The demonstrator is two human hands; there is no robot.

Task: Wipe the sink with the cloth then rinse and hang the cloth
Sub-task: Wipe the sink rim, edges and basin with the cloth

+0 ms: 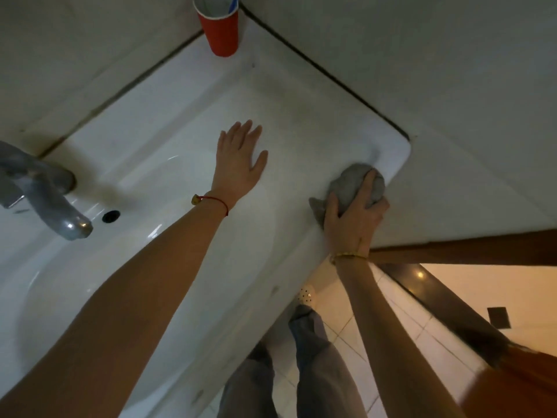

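Two bare forearms fill the lower half of the frame, reaching up and away from the camera over a white sink (168, 140). Between them, at the bottom centre, are grey trouser legs and a pale perforated shoe (307, 294) on light floor tiles.

At the centre of the frame the left hand (239, 164) lies flat and open, palm down, fingers spread on the broad flat ledge of the sink; it holds nothing. A thin red cord bracelet (215, 201) circles that wrist.

Right of centre, the right hand (355, 218) is closed over a bunched grey cloth (351, 184), fingers curled across its top, pressing it onto the sink's rim beside the rounded front corner. One tail of the cloth sticks out to the left of the hand. A gold bangle (349, 256) sits on this wrist.

At the left edge a grey metal tap (45, 191) juts over the basin, its spout just above the small dark overflow hole (111, 216) (the basin itself curves away toward the lower left).

At the top centre a red plastic cup (221, 30) stands in the far corner of the ledge against the wall, with a blue-handled toothbrush (233, 3) leaning inside it.

Dark grout lines run where the ledge meets the pale tiled walls.
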